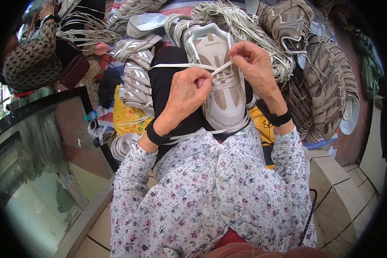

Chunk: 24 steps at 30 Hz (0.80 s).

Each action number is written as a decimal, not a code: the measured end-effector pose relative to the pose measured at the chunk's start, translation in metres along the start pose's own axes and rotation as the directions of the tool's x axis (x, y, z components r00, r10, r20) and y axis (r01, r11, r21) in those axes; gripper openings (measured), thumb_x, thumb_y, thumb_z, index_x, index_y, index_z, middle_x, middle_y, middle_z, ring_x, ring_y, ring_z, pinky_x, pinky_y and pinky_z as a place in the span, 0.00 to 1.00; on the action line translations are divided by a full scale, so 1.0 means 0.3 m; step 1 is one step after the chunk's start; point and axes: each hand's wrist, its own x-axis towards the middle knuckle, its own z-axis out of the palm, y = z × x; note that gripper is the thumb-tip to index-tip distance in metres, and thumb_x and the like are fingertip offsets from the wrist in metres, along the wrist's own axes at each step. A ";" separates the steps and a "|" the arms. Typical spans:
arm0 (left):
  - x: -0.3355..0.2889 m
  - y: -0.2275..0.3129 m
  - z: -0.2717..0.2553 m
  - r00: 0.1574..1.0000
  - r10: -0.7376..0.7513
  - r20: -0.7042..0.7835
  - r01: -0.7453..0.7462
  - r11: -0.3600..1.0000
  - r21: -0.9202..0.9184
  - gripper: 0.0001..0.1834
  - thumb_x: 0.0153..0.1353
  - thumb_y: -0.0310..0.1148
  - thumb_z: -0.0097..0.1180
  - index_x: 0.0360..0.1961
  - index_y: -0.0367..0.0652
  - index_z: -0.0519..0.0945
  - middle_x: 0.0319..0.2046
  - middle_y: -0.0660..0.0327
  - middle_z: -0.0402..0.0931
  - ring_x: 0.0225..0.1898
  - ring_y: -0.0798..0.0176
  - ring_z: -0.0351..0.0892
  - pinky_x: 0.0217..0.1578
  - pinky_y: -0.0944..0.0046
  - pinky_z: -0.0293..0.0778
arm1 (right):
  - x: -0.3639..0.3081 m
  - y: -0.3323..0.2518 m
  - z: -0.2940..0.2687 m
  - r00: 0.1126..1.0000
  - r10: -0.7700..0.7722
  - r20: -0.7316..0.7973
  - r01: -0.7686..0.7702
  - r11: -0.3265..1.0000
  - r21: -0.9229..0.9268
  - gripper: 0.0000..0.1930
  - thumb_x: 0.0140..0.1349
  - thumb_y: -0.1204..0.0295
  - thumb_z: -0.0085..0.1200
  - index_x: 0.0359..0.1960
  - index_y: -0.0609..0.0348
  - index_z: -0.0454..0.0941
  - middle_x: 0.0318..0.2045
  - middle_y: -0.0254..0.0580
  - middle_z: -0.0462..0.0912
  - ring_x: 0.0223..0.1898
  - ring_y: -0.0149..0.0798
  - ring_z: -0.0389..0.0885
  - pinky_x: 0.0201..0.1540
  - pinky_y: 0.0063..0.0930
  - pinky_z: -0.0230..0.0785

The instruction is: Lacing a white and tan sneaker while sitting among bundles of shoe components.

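A beige sneaker [230,107] with mesh panels rests on my lap, its toe pointing toward me. White lace crosses its lower eyelets. My right hand [256,66] pinches a flat white shoelace [222,68] above the tongue, on the shoe's right side. That lace slants down to the curled fingers of my left hand [189,88], closed at the shoe's left edge; the fingertips are partly hidden. Another stretch of lace runs out leftward, above my left hand. Loose lace also lies across my lap below the toe.
Stacked shoe uppers [327,81] fill the right side, with more uppers [135,81] at the left. A bundle of pale laces [249,30] lies behind the sneaker. A glass panel with a dark frame [90,107] stands at left. Another person's patterned sleeve [34,56] shows far left.
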 end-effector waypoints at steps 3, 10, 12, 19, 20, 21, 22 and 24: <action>0.009 0.006 -0.022 0.979 0.124 -0.161 -0.098 0.982 0.159 0.15 0.57 0.18 0.57 0.45 0.39 0.84 0.27 0.65 0.72 0.19 0.76 0.68 0.22 0.72 0.65 | 0.043 0.005 -0.050 0.992 -0.026 -0.120 0.041 0.992 0.123 0.06 0.63 0.78 0.59 0.41 0.61 0.82 0.32 0.26 0.82 0.35 0.20 0.77 0.40 0.14 0.68; 0.023 0.011 -0.039 0.978 0.168 -0.121 -0.115 0.927 0.356 0.11 0.58 0.22 0.60 0.43 0.39 0.78 0.38 0.52 0.76 0.28 0.45 0.81 0.30 0.50 0.77 | 0.038 -0.015 -0.094 0.992 0.092 0.081 -0.090 0.996 -0.017 0.08 0.66 0.72 0.59 0.44 0.61 0.82 0.33 0.28 0.81 0.36 0.20 0.76 0.42 0.17 0.69; 0.027 -0.001 -0.035 0.976 0.174 -0.128 -0.123 0.936 0.330 0.08 0.59 0.24 0.60 0.40 0.38 0.77 0.35 0.50 0.77 0.28 0.44 0.81 0.29 0.50 0.76 | 0.027 -0.027 -0.103 0.987 0.119 0.112 -0.114 0.992 -0.054 0.09 0.66 0.71 0.60 0.44 0.62 0.82 0.33 0.30 0.82 0.37 0.22 0.77 0.43 0.19 0.71; 0.020 -0.059 -0.113 0.975 0.080 0.208 -0.167 0.879 0.447 0.11 0.65 0.34 0.58 0.36 0.34 0.79 0.21 0.50 0.75 0.21 0.50 0.77 0.25 0.55 0.71 | -0.008 -0.047 -0.168 0.954 0.111 0.279 -0.026 0.956 -0.292 0.11 0.65 0.70 0.62 0.42 0.66 0.83 0.35 0.36 0.84 0.39 0.29 0.80 0.47 0.25 0.73; 0.026 -0.065 -0.125 0.979 -0.022 0.204 -0.044 0.949 0.311 0.12 0.66 0.35 0.58 0.36 0.34 0.80 0.19 0.53 0.73 0.19 0.55 0.74 0.23 0.57 0.69 | -0.010 -0.043 -0.178 0.954 0.097 0.284 0.002 0.944 -0.330 0.11 0.64 0.71 0.62 0.42 0.67 0.83 0.34 0.37 0.84 0.38 0.29 0.80 0.45 0.26 0.73; 0.036 -0.070 -0.132 0.969 -0.123 0.217 0.087 0.982 0.167 0.13 0.67 0.36 0.58 0.36 0.34 0.81 0.17 0.55 0.70 0.18 0.59 0.72 0.22 0.59 0.66 | -0.010 -0.036 -0.187 0.953 0.085 0.289 0.028 0.930 -0.367 0.10 0.64 0.71 0.62 0.42 0.67 0.83 0.34 0.38 0.84 0.37 0.30 0.80 0.44 0.26 0.73; 0.043 -0.074 -0.139 0.935 -0.250 0.252 0.249 0.968 0.038 0.14 0.67 0.37 0.57 0.36 0.35 0.83 0.15 0.58 0.68 0.17 0.64 0.69 0.21 0.61 0.64 | -0.011 -0.028 -0.195 0.953 0.065 0.296 0.063 0.912 -0.404 0.10 0.63 0.72 0.62 0.42 0.67 0.83 0.33 0.39 0.84 0.36 0.31 0.80 0.43 0.27 0.72; 0.045 -0.076 -0.159 0.902 -0.312 0.300 0.388 0.889 -0.243 0.20 0.72 0.42 0.54 0.30 0.37 0.84 0.16 0.75 0.65 0.18 0.80 0.56 0.20 0.74 0.50 | -0.008 -0.004 -0.200 0.957 -0.188 0.222 0.279 0.806 -0.522 0.10 0.62 0.73 0.62 0.43 0.66 0.84 0.31 0.40 0.83 0.34 0.31 0.79 0.39 0.27 0.71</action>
